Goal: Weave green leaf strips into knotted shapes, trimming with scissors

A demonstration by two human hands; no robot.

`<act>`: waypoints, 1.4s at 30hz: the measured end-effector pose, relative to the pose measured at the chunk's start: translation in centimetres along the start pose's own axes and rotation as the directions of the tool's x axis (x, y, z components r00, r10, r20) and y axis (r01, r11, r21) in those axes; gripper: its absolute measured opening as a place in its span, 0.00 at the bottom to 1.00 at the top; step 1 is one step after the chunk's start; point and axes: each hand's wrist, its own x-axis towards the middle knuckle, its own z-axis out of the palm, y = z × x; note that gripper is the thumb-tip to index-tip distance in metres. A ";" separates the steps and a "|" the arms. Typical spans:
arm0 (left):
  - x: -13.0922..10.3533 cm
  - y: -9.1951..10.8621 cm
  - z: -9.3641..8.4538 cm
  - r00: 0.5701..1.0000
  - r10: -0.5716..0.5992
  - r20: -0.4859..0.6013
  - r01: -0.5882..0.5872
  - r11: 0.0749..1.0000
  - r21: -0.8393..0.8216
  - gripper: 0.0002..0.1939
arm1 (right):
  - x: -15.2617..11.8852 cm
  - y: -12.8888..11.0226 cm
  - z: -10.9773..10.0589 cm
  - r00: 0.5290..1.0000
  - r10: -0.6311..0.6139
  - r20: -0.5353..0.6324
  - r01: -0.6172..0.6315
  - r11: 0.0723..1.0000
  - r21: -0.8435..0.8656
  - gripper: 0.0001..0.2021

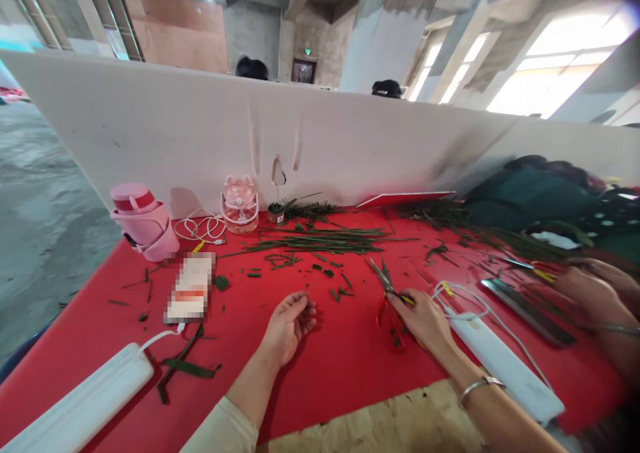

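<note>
At the near edge: a pale surface (380, 416) showed beyond the red tabletop (345, 353).
Left hand: your left hand (290, 329) was above the red, fingers loosely curled; you could not tell whether they held anything.
Right hand: your right hand (423, 316), a bracelet (483, 387) at its wrist, had closed on the scissors (383, 279) near the handle.
Scissors: the blades stood slightly parted, pointing away from you toward the green strips (325, 241).
White bars: one white bar (85, 393) lay to your left, a second white bar (505, 359) beside your right forearm.
On your right: a co-worker's hand (583, 286) was near a dark phone (527, 311).
Green strips: they lay crosswise beyond your hands, with cut bits (345, 294) scattered nearer you.
Drinks: a pink bottle (150, 223) and a clear jar (240, 216) stood before the white panel (200, 133).
</note>
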 end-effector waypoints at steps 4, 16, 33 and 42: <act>0.1 -0.1 -0.1 1.000 0.003 0.000 -0.003 1.000 -0.006 0.10 | 2.6 -0.9 0.6 0.995 -0.102 -0.018 0.098 0.982 -0.159 0.17; 0.3 -0.3 -0.5 1.000 0.018 0.018 -0.018 1.000 -0.015 0.12 | 15.0 -13.1 4.0 0.935 -0.322 0.149 0.340 0.934 -0.115 0.20; 0.8 -0.4 -0.6 0.999 0.008 0.054 -0.006 0.999 -0.044 0.13 | 12.1 -27.5 7.0 0.637 -0.724 0.264 0.769 0.620 -0.155 0.14; 1.0 -0.5 -0.6 0.998 -0.001 0.061 0.005 0.998 -0.066 0.11 | 13.5 -26.4 3.1 0.610 -0.791 0.052 0.786 0.595 -0.166 0.13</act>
